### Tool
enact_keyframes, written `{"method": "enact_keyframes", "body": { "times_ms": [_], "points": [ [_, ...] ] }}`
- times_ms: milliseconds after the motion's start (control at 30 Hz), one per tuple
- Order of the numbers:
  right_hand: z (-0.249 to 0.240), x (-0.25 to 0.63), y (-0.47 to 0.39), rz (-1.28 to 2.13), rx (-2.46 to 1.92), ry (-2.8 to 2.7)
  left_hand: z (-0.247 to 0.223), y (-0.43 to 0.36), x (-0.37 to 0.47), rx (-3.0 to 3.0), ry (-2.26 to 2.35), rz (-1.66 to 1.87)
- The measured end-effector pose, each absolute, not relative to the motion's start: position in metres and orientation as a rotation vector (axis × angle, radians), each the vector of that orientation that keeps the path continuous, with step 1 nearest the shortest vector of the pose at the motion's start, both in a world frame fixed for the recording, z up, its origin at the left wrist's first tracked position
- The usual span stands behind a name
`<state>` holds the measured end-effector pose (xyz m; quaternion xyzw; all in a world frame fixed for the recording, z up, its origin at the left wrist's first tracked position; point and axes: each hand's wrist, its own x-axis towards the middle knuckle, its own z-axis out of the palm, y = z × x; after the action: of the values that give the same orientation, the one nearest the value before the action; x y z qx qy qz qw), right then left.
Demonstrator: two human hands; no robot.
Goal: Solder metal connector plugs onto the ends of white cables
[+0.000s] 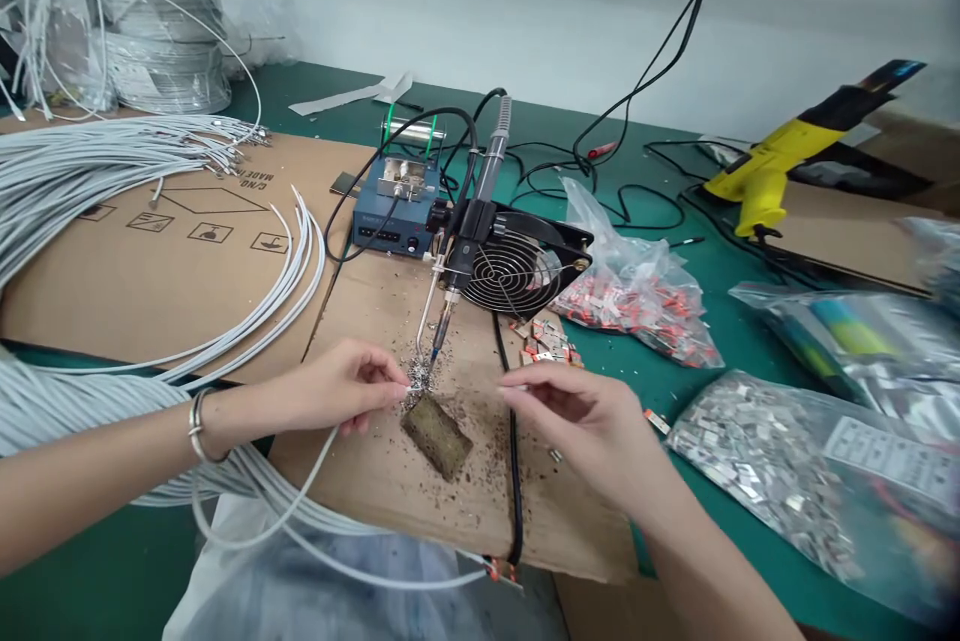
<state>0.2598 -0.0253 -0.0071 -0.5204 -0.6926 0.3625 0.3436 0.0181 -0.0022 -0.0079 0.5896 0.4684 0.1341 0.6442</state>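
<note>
The left hand (341, 389), in the head view, is closed in a pinch on the end of a white cable (322, 458). The cable end sits at the fingertips, just beside the tip of the soldering iron (477, 216); the cable loops down below the wrist. The right hand (600, 416) is apart from the cable end, to the right of the iron tip. Its thumb and forefinger nearly meet; whether they grip a small part cannot be told.

"C/NO." and "MADE" are printed on the left cardboard sheet (150, 291). The label (889, 451) on the clear plastic bag (765, 461) is too small to read.

The sponge (437, 436) is brown, rough and rectangular, resting on speckled cardboard (585, 521). The fan (517, 271) has a round wire guard. The bag contains small, flat, silvery pieces.
</note>
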Motion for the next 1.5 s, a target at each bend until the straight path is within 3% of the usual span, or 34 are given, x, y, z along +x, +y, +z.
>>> {"method": "enact_keyframes", "body": {
  "times_ms": [167,367,1500],
  "points": [
    [-0.013,0.225,-0.015,1.56,-1.325,-1.438,-0.008,0.011,0.02,1.361,1.036,0.292],
    [-0.027,0.212,-0.009,1.797,-1.208,-1.081,-0.012,0.012,0.019,1.248,1.031,0.313],
    [-0.027,0.215,-0.013,1.797,-1.125,-1.023,-0.008,0.012,0.024,1.122,0.988,0.32]
  ]
}}
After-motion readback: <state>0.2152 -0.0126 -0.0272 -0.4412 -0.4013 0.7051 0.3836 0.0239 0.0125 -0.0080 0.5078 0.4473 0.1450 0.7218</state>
